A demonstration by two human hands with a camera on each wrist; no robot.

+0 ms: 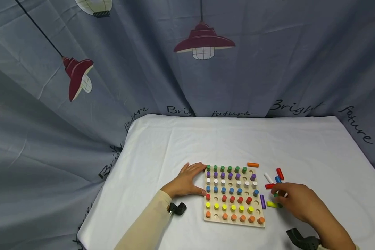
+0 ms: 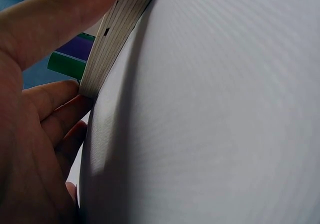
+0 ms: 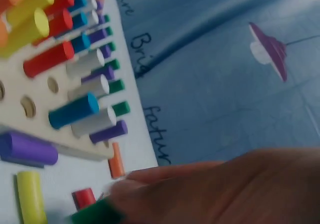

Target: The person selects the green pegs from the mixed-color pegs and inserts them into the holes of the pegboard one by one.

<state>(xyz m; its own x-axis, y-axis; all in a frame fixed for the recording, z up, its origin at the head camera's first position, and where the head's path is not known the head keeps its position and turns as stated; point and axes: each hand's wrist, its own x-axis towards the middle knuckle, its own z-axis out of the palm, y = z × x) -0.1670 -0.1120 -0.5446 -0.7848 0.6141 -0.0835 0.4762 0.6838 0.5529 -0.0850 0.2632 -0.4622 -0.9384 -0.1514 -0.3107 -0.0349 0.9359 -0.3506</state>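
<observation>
A wooden peg board (image 1: 234, 221) lies on the white cloth, with rows of green, purple, white, blue, red, yellow and orange pegs standing in it. My left hand (image 1: 187, 182) touches its left side with spread fingers, the thumb along the edge and the fingertips by the far corner. Right of the board, my right hand (image 1: 300, 201) pinches a green peg (image 3: 97, 212) at its fingertips; that hand is blurred in the right wrist view. Close by lie a yellow peg (image 1: 272, 204), a purple peg (image 1: 263, 201) and a red peg (image 1: 269, 186).
Farther back on the cloth lie a white peg (image 1: 268, 177), a blue peg (image 1: 278, 179), another red peg (image 1: 280, 174) and an orange peg (image 1: 252, 165). Several holes in the board hold no peg. A grey curtain (image 1: 237, 80) hangs behind the table.
</observation>
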